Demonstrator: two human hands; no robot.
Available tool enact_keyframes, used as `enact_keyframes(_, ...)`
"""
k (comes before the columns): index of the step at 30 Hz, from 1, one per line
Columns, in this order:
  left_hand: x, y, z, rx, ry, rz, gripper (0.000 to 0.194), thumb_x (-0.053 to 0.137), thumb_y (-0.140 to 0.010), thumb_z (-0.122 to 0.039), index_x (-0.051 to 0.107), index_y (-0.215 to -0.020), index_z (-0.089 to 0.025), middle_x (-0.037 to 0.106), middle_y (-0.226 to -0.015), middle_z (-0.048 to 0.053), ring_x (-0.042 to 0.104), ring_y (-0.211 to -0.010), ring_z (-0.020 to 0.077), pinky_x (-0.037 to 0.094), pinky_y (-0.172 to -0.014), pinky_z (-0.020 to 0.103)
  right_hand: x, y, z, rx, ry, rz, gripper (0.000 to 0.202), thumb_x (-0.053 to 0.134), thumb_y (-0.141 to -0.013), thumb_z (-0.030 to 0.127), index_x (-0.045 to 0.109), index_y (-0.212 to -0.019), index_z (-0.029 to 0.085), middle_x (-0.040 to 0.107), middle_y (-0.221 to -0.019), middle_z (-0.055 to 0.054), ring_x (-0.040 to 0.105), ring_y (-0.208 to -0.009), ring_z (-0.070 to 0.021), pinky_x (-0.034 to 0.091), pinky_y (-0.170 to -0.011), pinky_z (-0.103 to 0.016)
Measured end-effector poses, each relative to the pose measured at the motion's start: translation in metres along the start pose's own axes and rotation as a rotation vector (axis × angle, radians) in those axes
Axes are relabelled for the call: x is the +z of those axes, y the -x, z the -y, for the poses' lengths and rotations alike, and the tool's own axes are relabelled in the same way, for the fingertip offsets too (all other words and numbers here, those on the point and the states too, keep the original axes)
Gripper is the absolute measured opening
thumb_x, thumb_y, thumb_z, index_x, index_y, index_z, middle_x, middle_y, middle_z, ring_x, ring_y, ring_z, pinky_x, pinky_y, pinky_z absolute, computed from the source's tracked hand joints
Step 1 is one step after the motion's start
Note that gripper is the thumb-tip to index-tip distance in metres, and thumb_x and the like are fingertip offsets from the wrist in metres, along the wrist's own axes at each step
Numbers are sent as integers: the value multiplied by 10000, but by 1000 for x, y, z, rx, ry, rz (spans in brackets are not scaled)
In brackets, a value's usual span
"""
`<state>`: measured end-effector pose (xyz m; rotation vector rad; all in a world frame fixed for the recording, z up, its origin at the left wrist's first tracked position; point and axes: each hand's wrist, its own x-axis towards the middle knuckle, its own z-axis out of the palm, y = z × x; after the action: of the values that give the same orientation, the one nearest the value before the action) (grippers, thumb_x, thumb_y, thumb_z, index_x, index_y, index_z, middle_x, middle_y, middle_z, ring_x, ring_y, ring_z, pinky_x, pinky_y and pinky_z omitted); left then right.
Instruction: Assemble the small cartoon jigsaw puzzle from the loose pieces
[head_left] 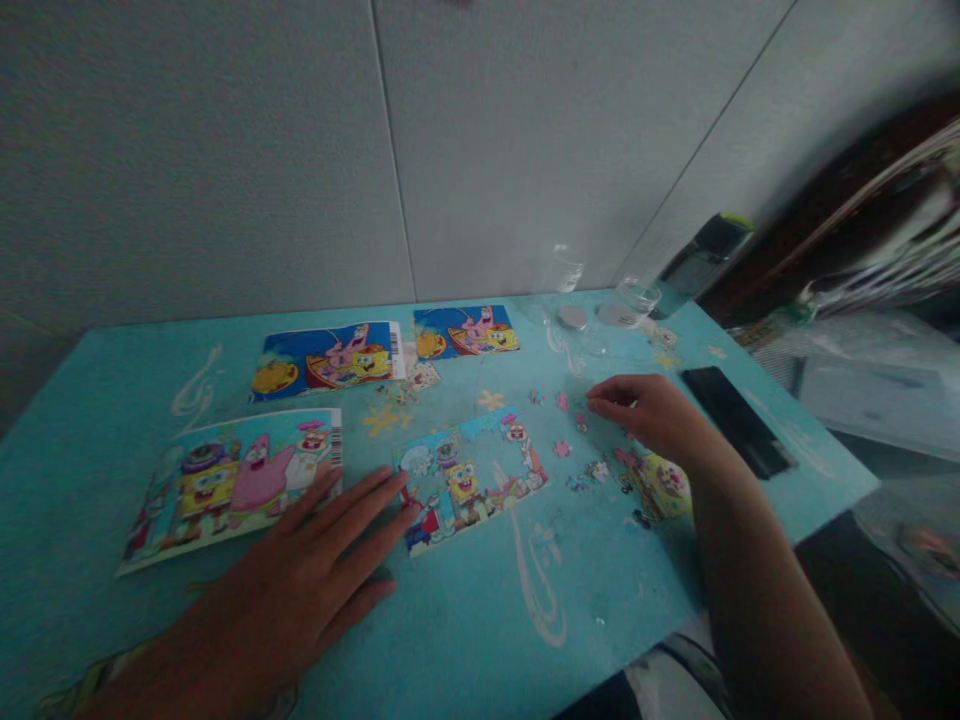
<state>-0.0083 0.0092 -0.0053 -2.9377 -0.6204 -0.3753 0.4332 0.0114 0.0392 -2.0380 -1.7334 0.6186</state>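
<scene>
No words or numbers legible. Landmark: partly filled puzzle (463,487). Left of it, near picture sheet (259,478): white strip at right edge, barcode (336,441), digits too small to make out. Behind and left of puzzle, far picture sheet (330,358): similar barcode (394,346) at right end, also unreadable. Bench (465,640) top, in front and right of puzzle: white script-like flourish (555,638), not decipherable; similar ones behind puzzle, both sides.

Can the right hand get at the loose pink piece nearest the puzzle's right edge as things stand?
Likely yes. The right hand is close by and the pink piece lies uncovered; only another small piece sits roughly between, on the table. Can't tell if the hand holds anything.
</scene>
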Motion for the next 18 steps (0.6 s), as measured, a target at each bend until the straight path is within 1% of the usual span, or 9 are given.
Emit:
enact_keyframes(5, 2, 1, 1, -8, 5, 16, 458, 475, -1051, -267, 547, -1503, -267, 534, -1567, 49, 448, -1472, 223, 82, -1315, 448, -2, -1, -3, 5, -41, -93, 262, 684, -892, 434, 805, -939, 206, 788, -849, -54, 662, -705, -198, 496, -669, -347)
enact_keyframes(7, 3, 2, 2, -1, 12, 6, 452, 483, -1051, -270, 556, -1497, -259, 534, -1567, 55, 460, -1464, 225, 90, -1315, 446, -3, -1, -1, -15, -43, -63, 249, 691, -893, 434, 806, -926, 215, 781, -828, -45, 660, -704, -196, 499, -671, -342)
enact_keyframes(9, 5, 3, 3, 4, 23, 3, 446, 495, -1049, -274, 567, -1488, -250, 536, -1564, 64, 469, -1458, 230, 97, -1315, 451, -5, 4, 3, -76, -61, 31, 235, 698, -901, 435, 807, -919, 228, 779, -834, -34, 675, -739, -196, 514, -694, -334)
enact_keyframes(10, 6, 3, 4, 4, 27, 4, 447, 502, -1045, -272, 569, -1486, -249, 535, -1565, 66, 473, -1455, 234, 101, -1314, 454, -5, 8, 5, -112, -74, 86, 230, 697, -911, 436, 808, -932, 236, 780, -848, -29, 681, -758, -194, 523, -707, -329)
enact_keyframes(12, 8, 5, 4, -6, 29, 15, 460, 509, -1036, -262, 562, -1493, -263, 528, -1573, 59, 476, -1454, 241, 116, -1312, 469, -4, 21, 11, -162, -85, 149, 219, 685, -940, 434, 802, -976, 252, 781, -889, -20, 685, -779, -184, 536, -730, -319)
enact_keyframes(15, 11, 6, 3, -23, 30, 13, 466, 499, -1043, -280, 543, -1507, -282, 516, -1583, 48, 469, -1459, 248, 114, -1311, 485, -1, 47, 14, -186, -15, 134, 176, 682, -966, 402, 784, -1041, 279, 771, -987, -21, 686, -808, -176, 547, -772, -324)
enact_keyframes(18, 10, 4, 3, 7, 31, -19, 441, 476, -1055, -289, 566, -1486, -261, 523, -1576, 56, 461, -1461, 240, 75, -1314, 466, 3, 70, 9, -226, 109, 121, 173, 673, -984, 379, 780, -1098, 304, 752, -1091, -41, 701, -928, -207, 552, -873, -367)
